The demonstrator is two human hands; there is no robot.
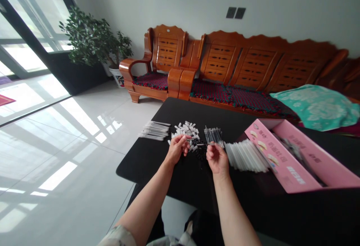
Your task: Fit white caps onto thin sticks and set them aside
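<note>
My left hand (178,147) rests on a heap of small white caps (186,129) on the black table (157,163), fingers curled down as if pinching something I cannot make out. My right hand (216,159) is closed in a pinch beside a bundle of thin pen refills (213,135); it seems to grip a thin piece, too small to name. Small black parts (200,149) lie between the two hands. A row of white pen barrels (246,156) lies just right of my right hand. A stack of finished white pens (154,129) lies to the far left.
An open pink box (292,167) holding dark pieces stands at the right of the table. Behind the table are a wooden armchair (157,62) and a long wooden bench (253,69) with a green cloth (317,105). A potted plant (92,41) stands by the window.
</note>
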